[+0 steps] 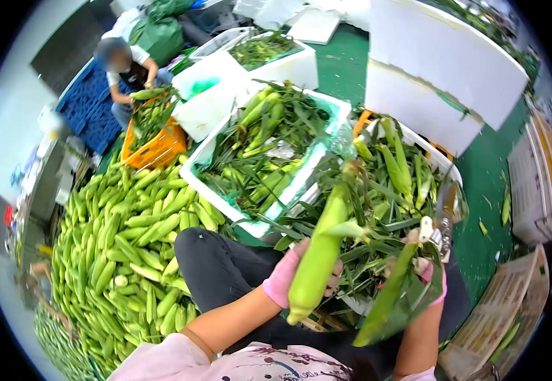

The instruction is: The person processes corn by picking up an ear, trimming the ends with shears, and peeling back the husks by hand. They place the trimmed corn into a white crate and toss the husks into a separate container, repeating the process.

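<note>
Your left hand (282, 278) was closed around a fat green ear of corn (317, 257), holding it tilted in front of you with the blunt end toward your shirt. Good grip imo: fingers wrapped the husk well below the flap (347, 229) that stuck out from its side, so they looked safely out of the way.

Your right hand (426, 263) was gripping too: a long green leaf (385, 303) hung from it, and a knife-like tool (443, 232) stuck up out of the same fist. Part of those fingers was hidden, so I couldn't tell how tight that hold was. Blade up and away from the corn was the safe way to carry it. For a clean strip, I'd say you wanted to drop that leaf first, then catch the flap near its root and pull along the ear, not across.

Just under and past your hands sat the heap of leaves (368, 270), a handy spot for scraps. The corn pile (133, 244) lay to your left, near your knee (203, 251), so an easy reach. Farther out were a white foam box (212, 195) full of leaves and corn, then an orange crate (169, 147) with another person (137, 75) working over it.
</note>
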Demonstrator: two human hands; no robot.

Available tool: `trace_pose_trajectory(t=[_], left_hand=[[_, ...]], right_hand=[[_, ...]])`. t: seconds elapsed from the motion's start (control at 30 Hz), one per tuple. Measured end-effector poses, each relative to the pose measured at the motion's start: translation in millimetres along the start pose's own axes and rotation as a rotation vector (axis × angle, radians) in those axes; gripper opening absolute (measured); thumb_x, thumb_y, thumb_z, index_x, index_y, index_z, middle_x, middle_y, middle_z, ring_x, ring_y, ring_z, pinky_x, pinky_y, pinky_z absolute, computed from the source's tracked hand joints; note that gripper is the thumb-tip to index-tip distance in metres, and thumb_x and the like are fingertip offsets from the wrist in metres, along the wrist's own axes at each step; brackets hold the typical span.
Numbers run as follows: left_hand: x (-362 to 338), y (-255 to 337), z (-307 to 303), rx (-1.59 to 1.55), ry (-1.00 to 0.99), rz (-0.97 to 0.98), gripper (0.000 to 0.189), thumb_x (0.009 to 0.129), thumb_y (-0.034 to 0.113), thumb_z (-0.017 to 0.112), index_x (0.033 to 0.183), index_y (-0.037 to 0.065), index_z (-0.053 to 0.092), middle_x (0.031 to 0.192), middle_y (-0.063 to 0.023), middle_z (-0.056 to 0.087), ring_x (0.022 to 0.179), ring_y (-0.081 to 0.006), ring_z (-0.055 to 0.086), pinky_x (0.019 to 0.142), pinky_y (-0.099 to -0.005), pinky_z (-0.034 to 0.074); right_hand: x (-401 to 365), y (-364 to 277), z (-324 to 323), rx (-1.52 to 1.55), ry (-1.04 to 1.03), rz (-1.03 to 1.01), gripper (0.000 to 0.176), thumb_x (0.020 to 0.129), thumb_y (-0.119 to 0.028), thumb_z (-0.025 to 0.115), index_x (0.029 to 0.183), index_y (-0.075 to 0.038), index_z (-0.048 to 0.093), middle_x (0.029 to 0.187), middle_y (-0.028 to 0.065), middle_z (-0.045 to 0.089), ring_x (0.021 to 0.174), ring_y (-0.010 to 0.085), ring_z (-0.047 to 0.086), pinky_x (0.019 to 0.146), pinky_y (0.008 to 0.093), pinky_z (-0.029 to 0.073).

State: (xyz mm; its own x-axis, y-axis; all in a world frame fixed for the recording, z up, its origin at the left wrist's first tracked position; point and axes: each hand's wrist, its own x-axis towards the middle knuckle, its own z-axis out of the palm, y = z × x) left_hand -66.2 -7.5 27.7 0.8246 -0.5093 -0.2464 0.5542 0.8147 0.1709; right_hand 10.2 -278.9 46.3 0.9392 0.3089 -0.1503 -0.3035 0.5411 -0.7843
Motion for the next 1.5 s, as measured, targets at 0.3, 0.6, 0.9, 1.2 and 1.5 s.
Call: trace_pose_trajectory(t=[0.3, 0.6, 0.9, 1.2, 1.5], left_hand=[[-23, 48, 14, 0.315, 0.226, 0.354, 0.060, 0.096, 0.049, 0.057, 0.140, 0.010, 0.047, 0.119, -0.0144, 0.059, 0.095, -0.0292, 0.063, 0.078, -0.0442, 0.056], [-5, 21, 24, 0.756, 0.234, 0.339, 0.092, 0.086, 0.053, 0.072, 0.153, 0.012, 0.025, 0.122, -0.0130, 0.054, 0.102, -0.0242, 0.064, 0.082, -0.0384, 0.056], [-13, 3, -2, 0.395, 0.069, -0.083, 0.080, 0.084, 0.054, 0.073, 0.144, 0.013, 0.040, 0.119, -0.0121, 0.055, 0.094, -0.0266, 0.062, 0.076, -0.0404, 0.057], [-4, 6, 13, 0.861, 0.247, 0.218, 0.064, 0.090, 0.033, 0.071, 0.141, 0.006, 0.042, 0.113, -0.0086, 0.056, 0.092, -0.0200, 0.061, 0.077, -0.0345, 0.056], [-2, -5, 29, 2.269, 0.373, 0.609, 0.078, 0.074, 0.014, 0.085, 0.142, 0.005, 0.047, 0.118, -0.0157, 0.064, 0.096, -0.0316, 0.068, 0.083, -0.0352, 0.056]], right_hand=[[72, -25, -29, -1.476, 0.377, -0.585, 0.051, 0.076, -0.008, 0.072, 0.123, 0.004, 0.055, 0.111, 0.0213, 0.064, 0.102, 0.0342, 0.063, 0.094, 0.0395, 0.050], [-37, 44, 36, -0.373, -0.396, 0.474, 0.080, 0.086, -0.032, 0.071, 0.149, -0.002, 0.032, 0.120, 0.0122, 0.054, 0.081, 0.0200, 0.061, 0.070, 0.0303, 0.051], [-38, 45, 33, -0.083, -0.245, 0.484, 0.036, 0.087, -0.022, 0.071, 0.113, 0.000, 0.059, 0.090, 0.0046, 0.063, 0.070, 0.0112, 0.056, 0.062, 0.0241, 0.048], [-63, 59, 12, -0.642, -0.288, 0.349, 0.072, 0.078, -0.026, 0.082, 0.137, -0.002, 0.048, 0.108, 0.0074, 0.061, 0.098, 0.0164, 0.059, 0.089, 0.0302, 0.050], [-44, 18, 21, -0.960, -0.214, 0.148, 0.067, 0.075, -0.033, 0.081, 0.124, 0.001, 0.050, 0.100, 0.0187, 0.062, 0.096, 0.0324, 0.063, 0.087, 0.0404, 0.052]])
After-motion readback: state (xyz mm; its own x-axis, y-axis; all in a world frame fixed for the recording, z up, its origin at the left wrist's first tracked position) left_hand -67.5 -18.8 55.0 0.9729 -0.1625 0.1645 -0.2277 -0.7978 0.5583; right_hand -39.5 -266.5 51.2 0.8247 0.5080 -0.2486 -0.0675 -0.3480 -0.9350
